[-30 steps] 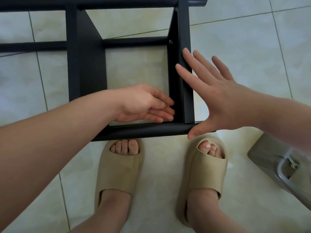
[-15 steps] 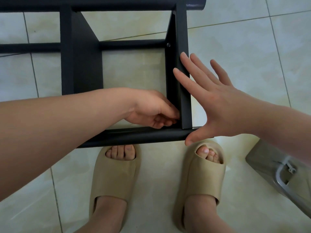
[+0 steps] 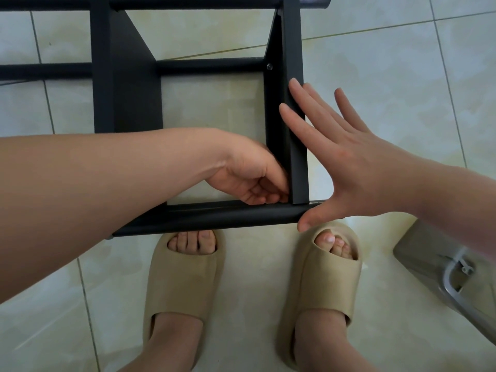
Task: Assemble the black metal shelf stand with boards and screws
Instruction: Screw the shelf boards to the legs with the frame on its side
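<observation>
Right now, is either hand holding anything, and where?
Right hand presses flat against the side panel; left hand curls at its lower corner, contents hidden.

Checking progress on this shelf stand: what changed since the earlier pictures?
The left hand moved from open and palm-up into the corner where the black side panel meets the near tube, its fingers now curled there. The right hand stayed flat against the panel's outer side.

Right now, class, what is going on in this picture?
A person stands over a black metal shelf stand on the tiled floor. The right hand rests flat against the outside of an upright board. The left hand reaches inside, fingers curled at the board's near corner; what they hold is hidden.
</observation>
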Demonstrator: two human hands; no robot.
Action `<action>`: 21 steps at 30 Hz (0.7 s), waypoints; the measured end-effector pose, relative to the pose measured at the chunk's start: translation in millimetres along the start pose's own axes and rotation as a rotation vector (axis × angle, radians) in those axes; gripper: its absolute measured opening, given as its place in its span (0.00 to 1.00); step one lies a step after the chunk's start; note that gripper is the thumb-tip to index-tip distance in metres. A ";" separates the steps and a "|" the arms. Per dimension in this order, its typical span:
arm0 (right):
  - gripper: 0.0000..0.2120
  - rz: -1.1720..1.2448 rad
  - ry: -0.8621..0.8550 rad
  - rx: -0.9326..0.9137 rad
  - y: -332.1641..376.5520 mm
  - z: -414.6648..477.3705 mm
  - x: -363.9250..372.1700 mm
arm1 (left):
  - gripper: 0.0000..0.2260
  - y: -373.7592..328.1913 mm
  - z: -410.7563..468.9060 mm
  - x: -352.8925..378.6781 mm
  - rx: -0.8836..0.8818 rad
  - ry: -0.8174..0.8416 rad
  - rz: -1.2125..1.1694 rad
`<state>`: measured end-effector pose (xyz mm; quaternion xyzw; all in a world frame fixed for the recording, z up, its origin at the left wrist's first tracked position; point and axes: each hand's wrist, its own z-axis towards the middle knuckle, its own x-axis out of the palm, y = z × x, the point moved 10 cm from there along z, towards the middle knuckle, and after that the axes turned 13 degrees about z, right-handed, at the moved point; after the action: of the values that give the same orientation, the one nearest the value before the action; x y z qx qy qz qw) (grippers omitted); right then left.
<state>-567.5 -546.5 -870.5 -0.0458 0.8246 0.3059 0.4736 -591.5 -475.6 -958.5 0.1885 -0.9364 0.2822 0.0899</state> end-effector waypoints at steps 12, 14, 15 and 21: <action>0.68 0.011 0.009 0.004 -1.0 0.5 1.6 | 0.05 -2.4 2.0 -4.9 -0.049 0.024 0.058; 0.67 0.013 0.005 0.002 -1.0 0.4 0.9 | 0.05 -1.8 1.3 -4.5 -0.063 0.045 0.079; 0.67 0.013 0.003 0.002 -1.0 0.3 0.6 | 0.05 -1.1 1.3 -4.8 -0.071 0.049 0.096; 0.68 0.016 0.004 0.003 -0.6 0.6 0.8 | 0.04 -1.1 4.8 -7.5 -0.091 0.024 0.119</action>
<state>-567.3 -546.5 -871.7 -0.0393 0.8264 0.3084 0.4695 -584.4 -476.8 -964.1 0.1246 -0.9566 0.2466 0.0926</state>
